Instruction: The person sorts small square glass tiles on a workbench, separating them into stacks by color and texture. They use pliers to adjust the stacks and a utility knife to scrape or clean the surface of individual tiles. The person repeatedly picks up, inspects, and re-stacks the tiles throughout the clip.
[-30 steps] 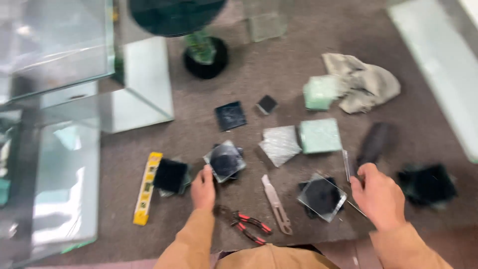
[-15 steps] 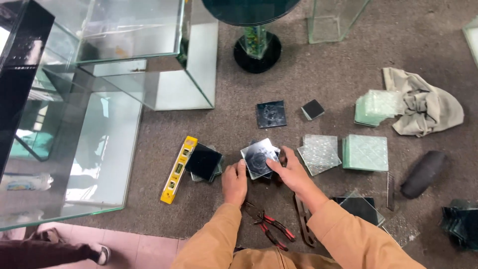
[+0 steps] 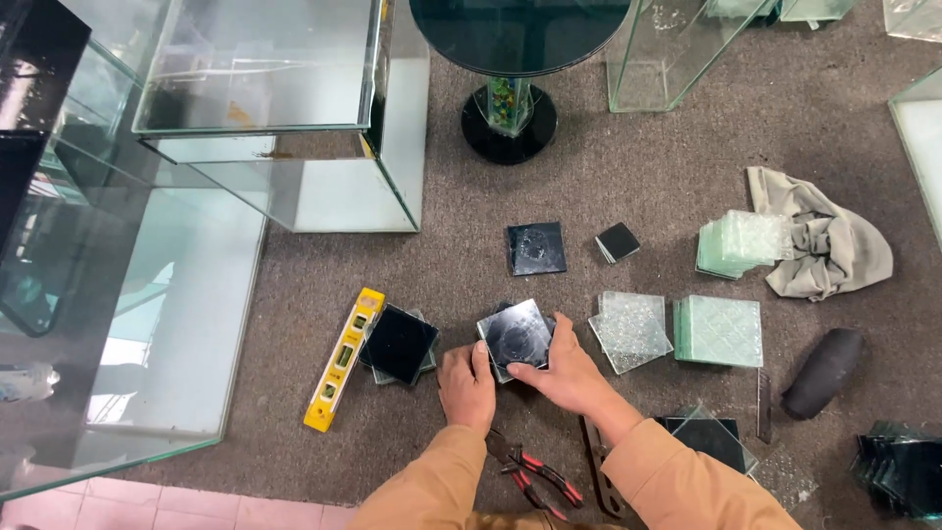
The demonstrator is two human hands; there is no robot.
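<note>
Near the middle of the grey-brown carpet (image 3: 608,186), towards its near edge, a small stack of dark square glass tiles (image 3: 514,336) lies flat, its top tile turned slightly askew of those under it. The left hand (image 3: 466,386) rests at the stack's near-left corner, fingers curled against the edge; the right hand (image 3: 561,371) clasps the near-right side, thumb on the top face and fingers wrapped round the edge. Both are closed lightly on the stack, neither one spread.

The tiles look stiff, smooth and brittle, heavy for their size, with edges that may be sharp; a grip across opposite edges seems safer than a pinch at a corner, and the slick faces could slide over one another.

A yellow spirit level (image 3: 342,358) and another dark glass square (image 3: 398,344) lie just to the left. Patterned clear glass squares (image 3: 628,330) sit near on the right, and red-handled pliers (image 3: 530,473) lie by the forearms.
</note>
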